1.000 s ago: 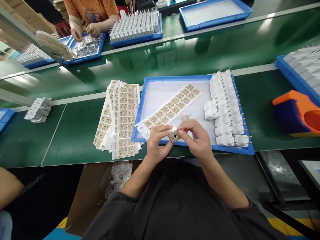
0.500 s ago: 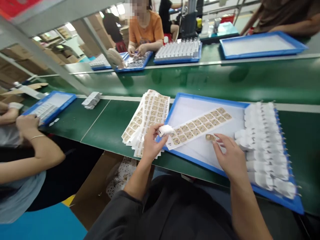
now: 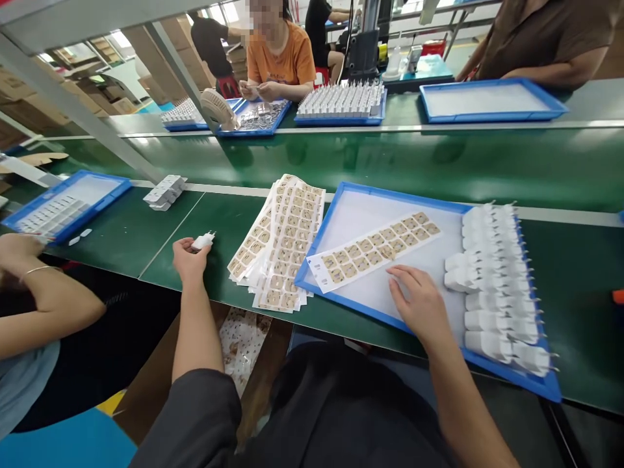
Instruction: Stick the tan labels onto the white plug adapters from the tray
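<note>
My left hand [image 3: 188,259] is stretched out to the left over the green bench, closed on a small white charger plug [image 3: 202,242] with its prongs pointing right. My right hand [image 3: 418,304] rests inside the blue tray [image 3: 341,195], fingers spread flat on the white liner just below a strip of tan labels [image 3: 373,250]. Rows of white charger plugs [image 3: 492,273] fill the right side of that tray. A fanned stack of label sheets [image 3: 283,240] lies on the bench between my two hands.
A small pile of white plugs [image 3: 164,192] and another blue tray [image 3: 63,205] lie at the left, near a neighbour's arm [image 3: 43,305]. Across the green belt, a person in orange works at trays [image 3: 341,104]. A further blue tray [image 3: 487,101] stands far right.
My left hand carried the white plug from the tray's edge leftward past the label sheets. My right hand let go of the plug and settled flat in the tray. The view swung left.
</note>
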Motion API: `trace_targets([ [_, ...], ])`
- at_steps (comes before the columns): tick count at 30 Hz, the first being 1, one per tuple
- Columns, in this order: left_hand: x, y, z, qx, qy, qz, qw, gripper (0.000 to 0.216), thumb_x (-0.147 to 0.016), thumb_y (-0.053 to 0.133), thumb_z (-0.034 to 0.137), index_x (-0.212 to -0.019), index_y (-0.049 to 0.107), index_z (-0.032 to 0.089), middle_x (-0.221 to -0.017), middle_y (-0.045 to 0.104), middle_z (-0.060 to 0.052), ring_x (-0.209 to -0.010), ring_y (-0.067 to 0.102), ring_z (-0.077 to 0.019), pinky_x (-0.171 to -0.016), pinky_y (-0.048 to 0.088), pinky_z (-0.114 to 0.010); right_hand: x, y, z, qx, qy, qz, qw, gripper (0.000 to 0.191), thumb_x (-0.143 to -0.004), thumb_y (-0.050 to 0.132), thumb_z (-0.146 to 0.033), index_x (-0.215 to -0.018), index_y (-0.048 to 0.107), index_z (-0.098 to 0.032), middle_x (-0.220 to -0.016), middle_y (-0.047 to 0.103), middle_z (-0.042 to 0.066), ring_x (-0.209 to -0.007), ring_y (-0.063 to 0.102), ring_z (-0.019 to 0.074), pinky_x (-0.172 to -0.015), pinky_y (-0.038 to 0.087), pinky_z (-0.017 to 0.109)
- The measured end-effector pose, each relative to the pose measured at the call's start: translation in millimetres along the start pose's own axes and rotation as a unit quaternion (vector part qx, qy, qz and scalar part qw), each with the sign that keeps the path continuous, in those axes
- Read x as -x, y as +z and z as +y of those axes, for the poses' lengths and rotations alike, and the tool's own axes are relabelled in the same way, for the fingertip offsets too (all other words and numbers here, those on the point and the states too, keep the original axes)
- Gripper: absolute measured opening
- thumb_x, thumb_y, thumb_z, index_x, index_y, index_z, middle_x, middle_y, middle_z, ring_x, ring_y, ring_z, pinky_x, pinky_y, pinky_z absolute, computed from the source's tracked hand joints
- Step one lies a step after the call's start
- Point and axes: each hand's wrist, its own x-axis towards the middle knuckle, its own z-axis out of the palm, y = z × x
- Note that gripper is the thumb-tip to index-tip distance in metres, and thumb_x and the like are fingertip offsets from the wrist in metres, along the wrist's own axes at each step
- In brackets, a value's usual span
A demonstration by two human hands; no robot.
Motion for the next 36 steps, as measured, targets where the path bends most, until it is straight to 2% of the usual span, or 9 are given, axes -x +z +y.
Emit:
trace_targets([
  [7, -4.3, -1.0, -0.4, -0.023, 0.005, 0.048, 0.999, 0.053, -0.061, 0.081, 0.008, -0.102, 0.049, 0.020, -0.093, 0.055, 0.003, -0.100, 0.061, -0.0235, -0.106, 0.046, -0.054, -18.5, 18.2, -37.9, -0.014, -0.027, -0.102, 0.994, 0.026, -0.097, 0.054, -0.021, -0.118, 0.069, -0.016, -0.120, 0.072, 0.012, -0.112, 0.065, 0.0304, -0.100, 0.053, 0.050],
  [11, 34.2, -4.1, 26.3, -0.028, 0.084, 0.074, 0.993, 0.056, -0.073, 0.080, 0.022, -0.120, 0.051, 0.014, -0.121, 0.057, -0.007, -0.130, 0.048, -0.0292, -0.120, 0.028, -0.055, -35.9, 28.8, -61.2, -0.025, -0.052, -0.197, 0.979, 0.030, -0.094, 0.059, -0.017, -0.123, 0.068, -0.016, -0.129, 0.069, 0.013, -0.119, 0.063, 0.0308, -0.103, 0.052, 0.049],
  [13, 72.7, -0.1, 44.7, -0.003, 0.135, 0.020, 0.991, 0.042, -0.088, 0.067, 0.031, -0.124, 0.054, 0.015, -0.120, 0.062, -0.007, -0.117, 0.058, -0.0242, -0.106, 0.046, -0.045, -42.6, 31.8, -67.4, -0.023, -0.056, -0.231, 0.971, 0.034, -0.091, 0.061, -0.015, -0.125, 0.067, -0.016, -0.134, 0.067, 0.013, -0.122, 0.061, 0.0320, -0.104, 0.051, 0.050],
  [15, 118.4, 8.0, 65.3, 0.014, 0.169, -0.073, 0.983, 0.034, -0.089, 0.067, 0.037, -0.117, 0.061, 0.019, -0.099, 0.070, -0.002, -0.089, 0.067, -0.0187, -0.086, 0.055, -0.035, -46.1, 34.4, -69.8, -0.027, -0.056, -0.249, 0.966, 0.037, -0.091, 0.060, -0.014, -0.128, 0.065, -0.015, -0.136, 0.066, 0.013, -0.124, 0.060, 0.0320, -0.106, 0.050, 0.050],
  [18, 182.5, 23.1, 97.0, 0.015, 0.280, -0.271, 0.921, 0.039, -0.091, 0.065, 0.038, -0.126, 0.060, 0.023, -0.109, 0.072, -0.005, -0.104, 0.066, -0.0225, -0.092, 0.054, -0.037, -44.9, 39.4, -69.1, -0.034, -0.060, -0.242, 0.968, 0.037, -0.094, 0.054, -0.015, -0.130, 0.063, -0.015, -0.136, 0.066, 0.013, -0.124, 0.061, 0.0314, -0.108, 0.049, 0.049],
  [22, 228.5, 41.0, 126.8, -0.082, 0.361, -0.323, 0.871, 0.038, -0.091, 0.065, 0.038, -0.125, 0.062, 0.021, -0.111, 0.071, -0.009, -0.113, 0.061, -0.0286, -0.104, 0.049, -0.047, -37.6, 51.2, -60.7, -0.038, -0.080, -0.193, 0.977, 0.035, -0.097, 0.049, -0.018, -0.128, 0.064, -0.017, -0.132, 0.067, 0.014, -0.120, 0.063, 0.0314, -0.104, 0.052, 0.049],
  [28, 227.0, 57.2, 132.3, -0.131, 0.347, -0.329, 0.869, 0.064, -0.087, 0.068, 0.031, -0.146, 0.048, 0.017, -0.152, 0.046, -0.017, -0.138, 0.047, -0.0347, -0.116, 0.041, -0.051, -35.5, 71.6, -42.2, -0.077, -0.122, -0.143, 0.979, 0.033, -0.099, 0.046, -0.027, -0.126, 0.064, -0.019, -0.127, 0.069, 0.015, -0.116, 0.066, 0.0321, -0.101, 0.054, 0.052],
  [31, 215.3, 62.6, 127.4, -0.095, 0.284, -0.364, 0.882, 0.065, -0.088, 0.065, 0.024, -0.149, 0.046, 0.013, -0.142, 0.058, -0.017, -0.132, 0.054, -0.0312, -0.116, 0.044, -0.047, -34.1, 73.8, -41.2, -0.103, -0.133, -0.146, 0.975, 0.033, -0.101, 0.043, -0.029, -0.126, 0.063, -0.021, -0.129, 0.068, 0.013, -0.118, 0.066, 0.0293, -0.102, 0.055, 0.050],
  [36, 204.9, 63.6, 116.5, -0.012, 0.238, -0.351, 0.905, 0.059, -0.086, 0.065, 0.019, -0.144, 0.054, 0.023, -0.127, 0.069, -0.009, -0.118, 0.064, -0.0264, -0.107, 0.052, -0.042, -33.1, 70.3, -47.8, -0.139, -0.145, -0.151, 0.968, 0.033, -0.102, 0.043, -0.025, -0.129, 0.062, -0.024, -0.133, 0.067, 0.012, -0.122, 0.066, 0.0272, -0.099, 0.059, 0.048],
])
